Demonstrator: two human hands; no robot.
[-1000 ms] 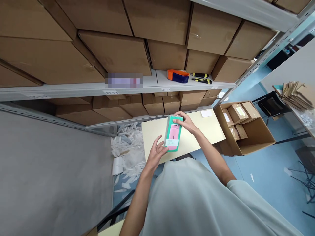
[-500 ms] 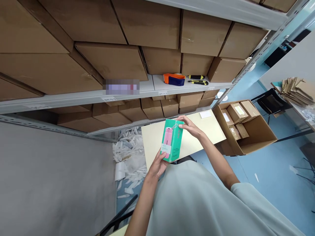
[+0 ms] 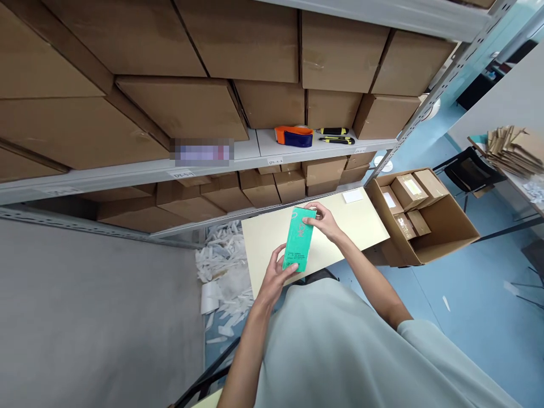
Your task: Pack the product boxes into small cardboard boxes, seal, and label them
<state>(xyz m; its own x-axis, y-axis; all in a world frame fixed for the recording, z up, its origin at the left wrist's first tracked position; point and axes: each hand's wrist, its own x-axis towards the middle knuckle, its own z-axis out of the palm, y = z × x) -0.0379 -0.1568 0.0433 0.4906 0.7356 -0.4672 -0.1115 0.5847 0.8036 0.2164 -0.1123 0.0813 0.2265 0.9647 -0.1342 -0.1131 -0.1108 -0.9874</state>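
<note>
Between my two hands a green product box point(image 3: 299, 242) is held up over the cream table point(image 3: 267, 232), a printed text side facing me. My left hand point(image 3: 275, 279) grips its lower end, thumb across the front and fingers behind the left edge. At the top, my right hand point(image 3: 323, 221) is closed on the upper right corner, with some fingertips hidden behind the box. A white paper slip point(image 3: 353, 196) lies near the table's far right corner.
An open carton point(image 3: 450, 226) with several small brown boxes stands right of the table. Ahead, a shelf point(image 3: 242, 153) carries brown cartons, an orange-and-blue strap-like item point(image 3: 294, 136) and utility knives point(image 3: 336, 140). White scraps point(image 3: 225, 255) cover the floor at left.
The green box has been turned between my hands: the side with the pink picture and white label is out of sight, and a text side faces me. Both hands still hold it.
</note>
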